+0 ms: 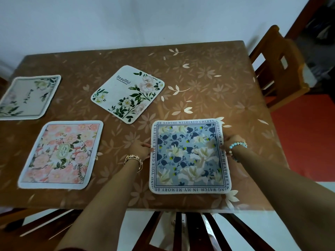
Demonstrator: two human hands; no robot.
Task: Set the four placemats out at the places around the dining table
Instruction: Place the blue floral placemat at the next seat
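Observation:
Several placemats lie flat on the brown floral table (208, 84). A blue floral placemat (188, 156) with a text border sits at the near right place. My left hand (140, 148) grips its left edge and my right hand (233, 144) grips its right edge, fingertips on the mat. A pink floral placemat (61, 154) lies at the near left. A white placemat with green leaves (127, 93) lies turned at an angle in the middle. Another white floral placemat (27, 96) rests at the far left edge.
A light wooden chair (279, 66) stands at the table's right side. A dark wooden chair (190, 230) is tucked under the near edge, below my arms. A pale wall runs behind the table. Red floor shows at the right.

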